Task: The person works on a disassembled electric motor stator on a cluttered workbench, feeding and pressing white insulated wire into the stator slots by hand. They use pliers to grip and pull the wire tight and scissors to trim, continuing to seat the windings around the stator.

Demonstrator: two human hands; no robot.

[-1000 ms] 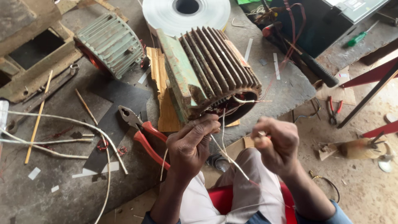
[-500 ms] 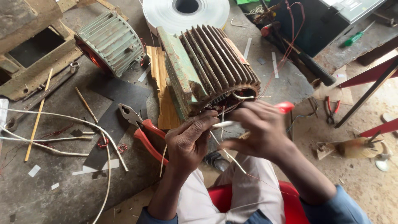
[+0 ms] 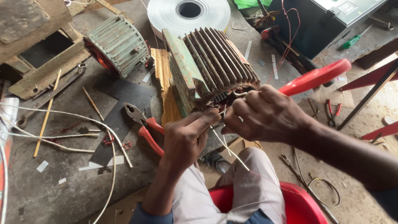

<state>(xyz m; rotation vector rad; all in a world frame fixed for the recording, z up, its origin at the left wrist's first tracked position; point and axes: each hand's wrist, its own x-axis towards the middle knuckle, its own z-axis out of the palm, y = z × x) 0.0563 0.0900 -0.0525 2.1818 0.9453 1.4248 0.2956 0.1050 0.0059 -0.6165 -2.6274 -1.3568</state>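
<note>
At the bench's near edge, the left hand [image 3: 186, 139] pinches white sleeving [image 3: 230, 151] below the finned stator [image 3: 211, 70]; the right hand [image 3: 265, 114] grips a red-handled tool [image 3: 315, 76], perhaps scissors.

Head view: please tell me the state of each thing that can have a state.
Finned motor housing: lying on its side, open end toward the person.
Pliers on table: lying free.
Left hand: pinching pale sleeving.
Right hand: gripping a red-handled tool.
Tape roll: lying flat.
</note>
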